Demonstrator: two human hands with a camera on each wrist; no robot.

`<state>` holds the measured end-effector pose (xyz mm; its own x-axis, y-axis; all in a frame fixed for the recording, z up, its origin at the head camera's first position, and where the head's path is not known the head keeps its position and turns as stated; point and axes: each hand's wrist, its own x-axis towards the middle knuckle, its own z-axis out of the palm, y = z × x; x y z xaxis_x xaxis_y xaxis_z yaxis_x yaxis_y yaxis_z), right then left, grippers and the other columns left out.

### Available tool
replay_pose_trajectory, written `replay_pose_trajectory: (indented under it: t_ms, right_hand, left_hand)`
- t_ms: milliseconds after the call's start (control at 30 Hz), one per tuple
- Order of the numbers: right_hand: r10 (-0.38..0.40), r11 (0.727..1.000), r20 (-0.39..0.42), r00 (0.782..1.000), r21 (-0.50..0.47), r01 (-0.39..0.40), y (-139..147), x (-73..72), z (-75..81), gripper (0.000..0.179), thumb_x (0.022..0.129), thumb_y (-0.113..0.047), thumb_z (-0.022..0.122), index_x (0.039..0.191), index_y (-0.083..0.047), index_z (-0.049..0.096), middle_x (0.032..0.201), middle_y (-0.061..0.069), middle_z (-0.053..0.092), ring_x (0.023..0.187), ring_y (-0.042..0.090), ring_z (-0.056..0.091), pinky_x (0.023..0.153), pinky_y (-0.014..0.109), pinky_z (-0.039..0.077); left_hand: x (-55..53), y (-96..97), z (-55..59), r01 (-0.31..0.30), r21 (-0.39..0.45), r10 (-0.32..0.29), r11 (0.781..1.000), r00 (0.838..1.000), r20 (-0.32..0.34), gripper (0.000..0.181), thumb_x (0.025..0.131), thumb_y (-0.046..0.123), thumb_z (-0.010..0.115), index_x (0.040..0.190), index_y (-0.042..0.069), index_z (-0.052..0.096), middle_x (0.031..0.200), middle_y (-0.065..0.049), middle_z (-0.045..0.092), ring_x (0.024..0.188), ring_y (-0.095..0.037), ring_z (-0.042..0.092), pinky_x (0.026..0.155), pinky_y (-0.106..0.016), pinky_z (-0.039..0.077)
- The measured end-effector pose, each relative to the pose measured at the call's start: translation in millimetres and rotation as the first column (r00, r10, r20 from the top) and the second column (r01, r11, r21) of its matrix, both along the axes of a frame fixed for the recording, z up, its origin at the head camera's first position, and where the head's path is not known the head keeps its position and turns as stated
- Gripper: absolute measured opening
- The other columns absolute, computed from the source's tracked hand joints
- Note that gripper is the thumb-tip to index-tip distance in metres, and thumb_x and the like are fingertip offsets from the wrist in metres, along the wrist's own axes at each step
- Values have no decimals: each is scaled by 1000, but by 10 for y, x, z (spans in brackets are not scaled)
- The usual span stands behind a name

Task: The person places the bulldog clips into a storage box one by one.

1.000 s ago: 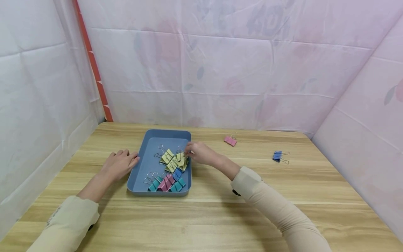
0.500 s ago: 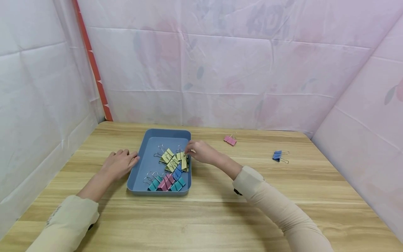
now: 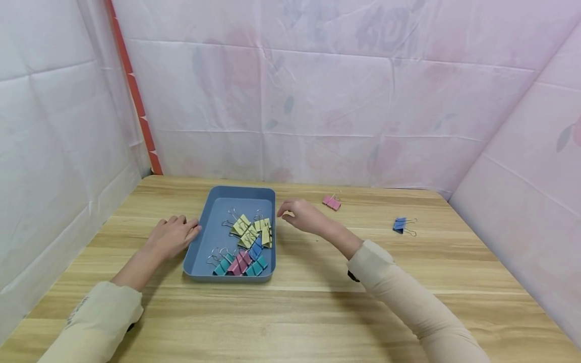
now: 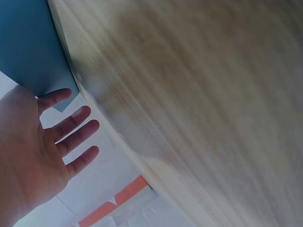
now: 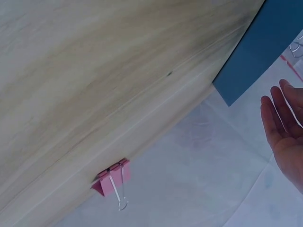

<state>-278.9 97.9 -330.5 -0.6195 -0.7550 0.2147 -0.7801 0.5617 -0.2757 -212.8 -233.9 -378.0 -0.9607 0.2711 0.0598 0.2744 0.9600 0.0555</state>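
Note:
A blue-grey tray [image 3: 199, 254] holds several binder clips. Yellow binder clips [image 3: 248, 236] lie in a cluster along its right half. Below them are a blue binder clip [image 3: 256, 248], a pink binder clip [image 3: 239, 262] and two teal ones by the front wall. My left hand [image 3: 171, 237] touches the tray's left side, its fingers spread and holding nothing, as the left wrist view shows. Just outside the tray's right rim hovers my right hand [image 3: 301, 216], fingers loosely bent with nothing between them. In the right wrist view the right hand [image 5: 287, 132] is partly cut off.
A loose pink binder clip [image 3: 332, 202] lies near the table's back edge, behind and to the right of the right hand. Farther right is a loose blue binder clip [image 3: 399, 225]. White curtains [image 3: 327, 101] enclose the wooden table [image 3: 290, 322] at the back and sides.
My right hand has let go of a yellow binder clip, left in the tray by the right wall, and has moved right, out over the rim. The left hand stays put.

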Motion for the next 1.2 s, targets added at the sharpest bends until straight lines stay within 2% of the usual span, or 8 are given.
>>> replay_pose_trajectory:
  t_ms: [233, 400, 700, 800, 900, 1000, 1200]
  right_hand:
    - [-48, 998, -11, 999, -39, 48, 176, -61, -5, 11, 84, 4, 62, 92, 1, 69, 92, 9, 65, 88, 23, 62, 76, 31, 50]
    - [-132, 990, -8, 991, -56, 131, 308, -96, -7, 10, 85, 2, 62, 92, 1, 68, 92, 10, 65, 89, 24, 62, 76, 33, 50]
    - [-327, 936, 47, 944, -121, 330, 602, -229, -14, 10, 87, 0, 59, 91, 5, 67, 92, 15, 64, 89, 31, 60, 76, 39, 50]
    - [-369, 906, 100, 924, -181, 382, 704, -272, 2, 12, 87, 1, 57, 92, 9, 65, 90, 19, 63, 85, 33, 61, 72, 40, 51]
    - [-414, 862, 156, 897, -249, 442, 802, -322, 15, 12, 87, 3, 56, 93, 11, 63, 88, 21, 63, 83, 35, 62, 71, 41, 50]
    - [-462, 808, 224, 858, -292, 511, 898, -368, 27, 14, 88, 3, 54, 95, 14, 61, 90, 24, 62, 83, 35, 60, 73, 42, 49]
    - [-559, 726, 269, 785, -300, 619, 1080, -452, 3, 17, 88, 1, 53, 97, 14, 59, 94, 26, 61, 86, 36, 58, 75, 43, 47]
  left_hand:
    - [4, -3, -13, -8, 10, 8, 1000, 1000, 4, 45, 99, 33, 37, 124, 0, 53, 115, -28, 51, 107, -45, 46, 87, -61, 33]
    - [12, -3, -16, -9, 14, 9, 1000, 1000, 5, 45, 98, 33, 37, 123, 0, 53, 115, -28, 51, 107, -45, 46, 87, -61, 33]
    - [10, 5, -7, -6, 14, 6, 1000, 1000, 1, 45, 98, 33, 37, 124, 0, 53, 113, -27, 52, 106, -44, 46, 87, -61, 33]
    - [14, 5, -2, -2, 9, 2, 1000, 1000, -2, 45, 98, 33, 37, 123, -1, 53, 112, -27, 52, 105, -44, 46, 87, -61, 34]
    - [15, 5, 2, 0, 13, 0, 1000, 1000, -5, 44, 98, 33, 38, 123, -1, 53, 113, -27, 52, 106, -44, 46, 86, -61, 34]
    - [12, 6, 3, -2, 24, 2, 1000, 1000, -6, 44, 98, 33, 37, 122, -1, 53, 114, -28, 51, 106, -45, 46, 86, -60, 34]
    - [1, 5, -6, -16, 39, 16, 999, 1000, 13, 47, 99, 35, 35, 123, -2, 51, 117, -28, 50, 109, -45, 44, 88, -61, 33]
